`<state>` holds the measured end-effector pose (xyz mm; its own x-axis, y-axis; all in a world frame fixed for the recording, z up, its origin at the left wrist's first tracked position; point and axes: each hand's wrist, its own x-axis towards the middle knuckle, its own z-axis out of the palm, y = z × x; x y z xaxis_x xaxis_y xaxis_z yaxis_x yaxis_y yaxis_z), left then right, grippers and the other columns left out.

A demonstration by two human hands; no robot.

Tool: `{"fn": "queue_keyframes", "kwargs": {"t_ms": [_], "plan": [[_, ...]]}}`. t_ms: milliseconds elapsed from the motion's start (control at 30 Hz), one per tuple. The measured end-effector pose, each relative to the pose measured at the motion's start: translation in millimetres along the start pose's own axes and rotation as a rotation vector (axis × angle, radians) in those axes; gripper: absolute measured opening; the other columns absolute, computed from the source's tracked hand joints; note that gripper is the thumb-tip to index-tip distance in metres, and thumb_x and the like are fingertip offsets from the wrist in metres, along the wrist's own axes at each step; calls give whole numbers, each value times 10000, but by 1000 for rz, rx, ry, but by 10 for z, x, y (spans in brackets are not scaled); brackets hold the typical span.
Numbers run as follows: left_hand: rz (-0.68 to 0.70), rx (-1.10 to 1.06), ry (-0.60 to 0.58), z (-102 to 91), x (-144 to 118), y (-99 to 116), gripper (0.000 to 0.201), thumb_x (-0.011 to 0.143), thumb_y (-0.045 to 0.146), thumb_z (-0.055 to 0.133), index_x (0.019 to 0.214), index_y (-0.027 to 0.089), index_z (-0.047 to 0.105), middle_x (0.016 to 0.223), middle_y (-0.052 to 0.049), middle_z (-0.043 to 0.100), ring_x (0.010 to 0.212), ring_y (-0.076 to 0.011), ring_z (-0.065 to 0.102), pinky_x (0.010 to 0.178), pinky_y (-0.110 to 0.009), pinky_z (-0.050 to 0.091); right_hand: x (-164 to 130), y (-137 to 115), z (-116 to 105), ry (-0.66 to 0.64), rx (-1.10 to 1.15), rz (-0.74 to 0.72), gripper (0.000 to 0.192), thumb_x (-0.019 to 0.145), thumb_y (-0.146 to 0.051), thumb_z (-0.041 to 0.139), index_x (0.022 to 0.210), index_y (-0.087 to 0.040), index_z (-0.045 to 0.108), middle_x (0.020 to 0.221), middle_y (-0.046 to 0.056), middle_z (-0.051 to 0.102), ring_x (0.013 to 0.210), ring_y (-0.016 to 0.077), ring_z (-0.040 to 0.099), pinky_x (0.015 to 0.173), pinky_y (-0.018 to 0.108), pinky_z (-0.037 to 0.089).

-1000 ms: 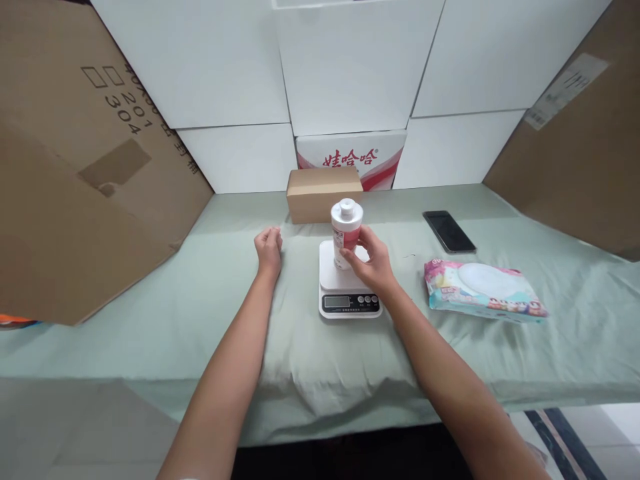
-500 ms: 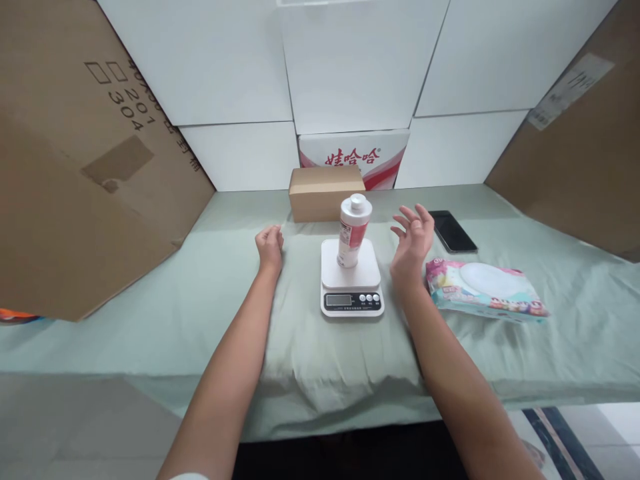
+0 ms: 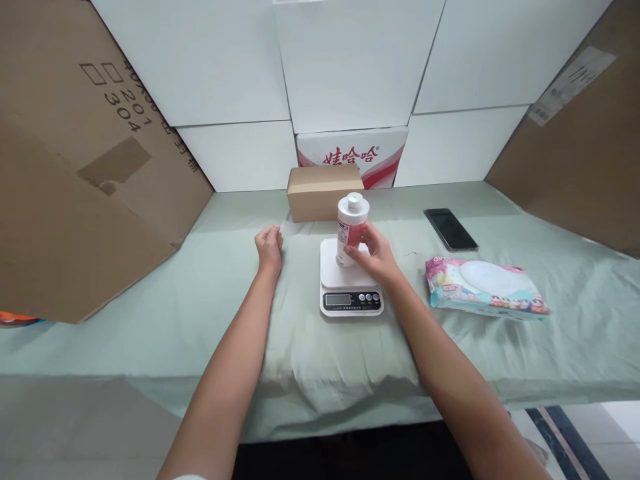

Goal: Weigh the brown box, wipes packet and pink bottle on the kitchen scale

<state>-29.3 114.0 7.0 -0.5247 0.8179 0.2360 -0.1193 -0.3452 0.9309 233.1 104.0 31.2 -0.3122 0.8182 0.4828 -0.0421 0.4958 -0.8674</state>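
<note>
A white bottle (image 3: 351, 223) with a red label and white cap stands upright on the platform of a small white kitchen scale (image 3: 348, 285) in the middle of the table. My right hand (image 3: 376, 255) is wrapped around the bottle's lower right side. My left hand (image 3: 269, 248) rests as a loose fist on the green cloth, left of the scale and apart from it.
A small brown carton (image 3: 323, 192) sits just behind the scale, a red-and-white printed box (image 3: 373, 155) behind that. A dark phone (image 3: 449, 229) and a pack of wet wipes (image 3: 485, 289) lie to the right. Large cardboard sheets (image 3: 75, 173) lean on both sides.
My right hand let go of the bottle and drew back open to the right, then came back and gripped it again on the scale. My left hand stayed still.
</note>
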Motion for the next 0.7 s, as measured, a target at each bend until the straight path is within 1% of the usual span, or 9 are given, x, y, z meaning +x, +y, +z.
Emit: {"fn": "queue_keyframes", "kwargs": {"t_ms": [67,100,167,267,367,467,533,567,700], "plan": [[-1,10,1,-6,5,-7,473,779,355,647,599,221,231,571,64,179,511,-72,147,492,-272,127,-3,-24,15,10,-14,-15,543,859,-567,793,1278,-250,657,1224,90,727,1065,261,694,934,420,558],[0,11,1,-10,8,-13,481,785,363,650,605,222,228,575,65,177,510,-72,146,491,-271,127,0,-39,3,54,-33,-37,529,865,-567,787,1266,-246,662,1177,88,734,1032,261,694,927,425,559],[2,6,2,-16,14,-24,500,792,376,662,615,223,220,582,67,172,508,-70,143,489,-271,130,16,-62,-73,207,-113,-96,497,880,-552,772,1247,-232,671,1127,92,734,998,263,684,921,433,554],[-5,-5,6,-10,20,-35,525,771,384,680,614,224,205,580,69,163,506,-66,144,488,-271,128,59,-24,-293,494,-289,-130,495,893,-498,745,1284,-208,659,1189,116,717,1052,280,667,946,443,542],[-17,-13,12,9,25,-35,532,728,395,694,595,224,209,564,69,171,505,-64,156,486,-269,122,116,176,-540,739,-374,-93,591,860,-463,733,1372,-195,609,1285,135,679,1155,306,658,1026,493,534],[-22,-9,14,22,29,-32,568,705,446,728,587,224,218,560,70,185,506,-62,167,482,-262,124,172,485,-727,938,-325,-63,741,825,-503,720,1446,-147,526,1400,185,600,1298,329,612,1164,564,463],[-19,-8,18,24,30,-30,602,701,489,746,588,223,217,561,72,185,504,-61,167,480,-258,128,198,671,-820,1028,-306,-27,811,816,-553,705,1469,-131,473,1479,214,527,1398,336,546,1238,588,386],[-17,-10,20,23,30,-30,608,702,498,748,587,223,219,561,72,187,503,-61,165,479,-258,130,206,743,-860,1053,-307,-6,828,817,-571,697,1477,-136,449,1508,220,496,1429,335,520,1261,594,354],[-5,-5,28,6,25,-37,562,726,456,731,586,221,240,566,69,209,506,-64,166,483,-259,135,223,892,-982,1091,-347,17,817,826,-575,668,1482,-166,403,1532,210,465,1446,319,502,1283,590,324]]}}
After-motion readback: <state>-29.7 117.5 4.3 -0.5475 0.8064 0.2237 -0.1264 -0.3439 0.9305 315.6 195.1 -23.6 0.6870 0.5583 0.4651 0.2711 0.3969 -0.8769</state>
